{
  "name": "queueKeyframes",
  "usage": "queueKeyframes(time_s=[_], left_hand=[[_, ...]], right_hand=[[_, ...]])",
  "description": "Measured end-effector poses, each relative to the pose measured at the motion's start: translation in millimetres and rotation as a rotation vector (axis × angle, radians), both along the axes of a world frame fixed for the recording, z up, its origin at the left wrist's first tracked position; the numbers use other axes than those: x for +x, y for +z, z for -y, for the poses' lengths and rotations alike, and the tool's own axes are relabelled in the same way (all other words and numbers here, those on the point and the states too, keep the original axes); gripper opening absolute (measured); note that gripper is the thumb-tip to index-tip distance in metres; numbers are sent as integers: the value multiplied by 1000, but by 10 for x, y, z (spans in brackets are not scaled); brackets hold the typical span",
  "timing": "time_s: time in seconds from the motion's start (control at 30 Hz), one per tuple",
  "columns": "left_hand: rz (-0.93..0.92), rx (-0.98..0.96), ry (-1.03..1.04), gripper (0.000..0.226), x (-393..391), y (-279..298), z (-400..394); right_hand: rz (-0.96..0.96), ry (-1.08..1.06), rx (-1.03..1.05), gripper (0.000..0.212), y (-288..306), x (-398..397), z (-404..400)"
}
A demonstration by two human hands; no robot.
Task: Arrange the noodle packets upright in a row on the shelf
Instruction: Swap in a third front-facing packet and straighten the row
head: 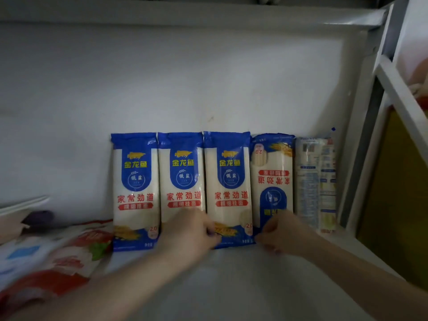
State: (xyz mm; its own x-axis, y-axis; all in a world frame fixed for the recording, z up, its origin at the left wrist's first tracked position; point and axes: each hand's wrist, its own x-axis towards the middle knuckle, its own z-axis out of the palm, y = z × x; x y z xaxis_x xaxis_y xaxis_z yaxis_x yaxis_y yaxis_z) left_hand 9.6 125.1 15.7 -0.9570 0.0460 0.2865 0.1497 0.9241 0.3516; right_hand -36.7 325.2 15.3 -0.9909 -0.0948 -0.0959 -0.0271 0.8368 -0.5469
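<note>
On white shelf point(231, 286), five upright noodle packets point(228, 188)

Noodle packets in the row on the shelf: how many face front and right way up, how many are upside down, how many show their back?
Front, right way up: 3
Front, upside down: 1
Back label showing: 1
Total: 5 noodle packets
</note>
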Motion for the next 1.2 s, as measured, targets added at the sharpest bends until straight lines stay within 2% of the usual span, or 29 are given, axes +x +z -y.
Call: queueKeyframes(time_s=[0.07,0.13,0.33,0.57,0.8,0.93,1.03,1.2], left_hand=[[62,-155,57,18,38,-276,-40],[23,-252,105,21,7,-385,-50],[-43,-402,115,25,-117,-438,-49],[-71,-436,83,29,-163,-526,37],[-110,-321,61,28,-148,-538,87],[-146,-299,101,22,-43,-533,169],[-144,-323,167,7,134,-437,360],[-50,-513,250,34,144,-376,685]], right_hand=[[-4,-26,-37,26,-152,-36,34],[-18,-35,-42,29,-231,-70,92],[-84,-42,-61,28,-365,-106,187],[-184,-45,-122,22,-471,-90,213],[-239,-47,-140,22,-533,-92,232],[-227,-27,-145,25,-550,-111,191],[-213,-7,-159,28,-563,-121,160],[-219,-18,-169,27,-576,-128,164]])
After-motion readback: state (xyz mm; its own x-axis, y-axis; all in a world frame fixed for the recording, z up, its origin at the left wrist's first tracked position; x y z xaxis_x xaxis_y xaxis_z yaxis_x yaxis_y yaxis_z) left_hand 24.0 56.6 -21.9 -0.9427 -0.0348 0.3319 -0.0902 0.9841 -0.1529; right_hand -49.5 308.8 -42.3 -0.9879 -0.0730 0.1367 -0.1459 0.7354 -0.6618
